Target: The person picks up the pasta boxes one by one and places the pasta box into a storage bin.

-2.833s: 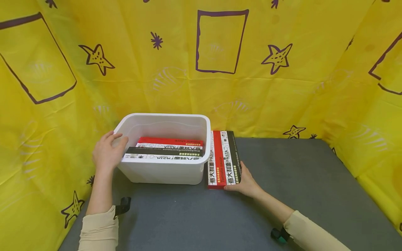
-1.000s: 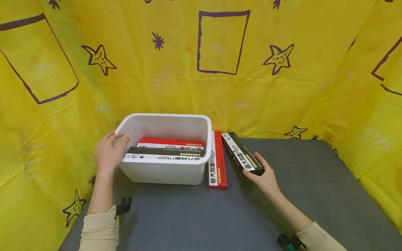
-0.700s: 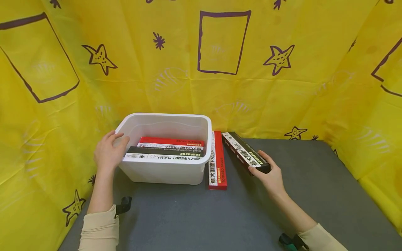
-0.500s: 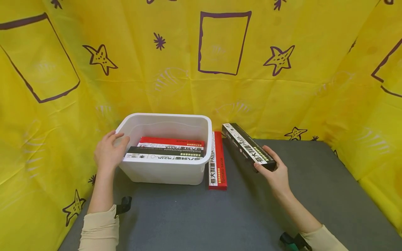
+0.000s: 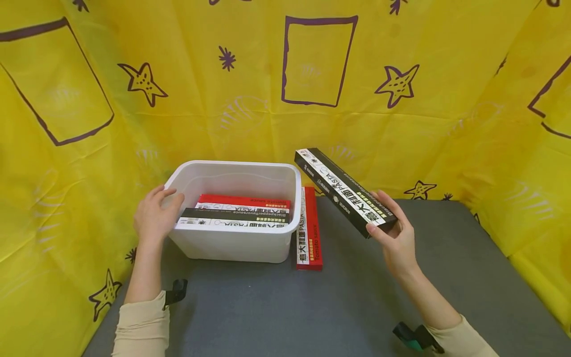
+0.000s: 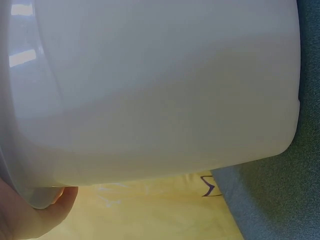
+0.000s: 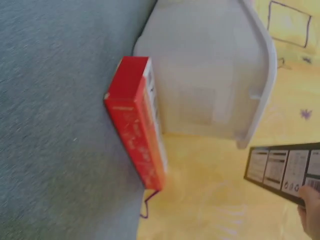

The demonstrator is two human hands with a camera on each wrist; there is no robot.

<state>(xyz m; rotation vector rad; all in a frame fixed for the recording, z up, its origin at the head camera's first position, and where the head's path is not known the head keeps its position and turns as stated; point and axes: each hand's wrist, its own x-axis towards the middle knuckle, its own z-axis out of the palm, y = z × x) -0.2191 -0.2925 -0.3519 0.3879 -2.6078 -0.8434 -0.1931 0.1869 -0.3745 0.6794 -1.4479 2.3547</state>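
My right hand [image 5: 394,233] grips the near end of a long black pasta box [image 5: 341,190] and holds it tilted in the air, to the right of the white plastic bin [image 5: 232,243]. The far end of the black box [image 7: 285,171] points up and left toward the bin's right rim. A red pasta box [image 5: 309,230] lies on the grey table against the bin's right wall [image 7: 200,80]. The red box [image 7: 137,125] shows below the bin in the right wrist view. My left hand [image 5: 153,215] rests on the bin's left rim. Inside the bin lie several red and black pasta boxes [image 5: 236,213].
The grey table [image 5: 339,307] is walled on three sides by yellow cloth [image 5: 250,84] with purple stars and frames. The left wrist view is filled by the bin's white wall [image 6: 150,90], with a strip of table [image 6: 280,200] beside it.
My right hand has taken the black box from beside the red one, swung it out to the right and lifted it off the table. The left hand has stayed on the bin.
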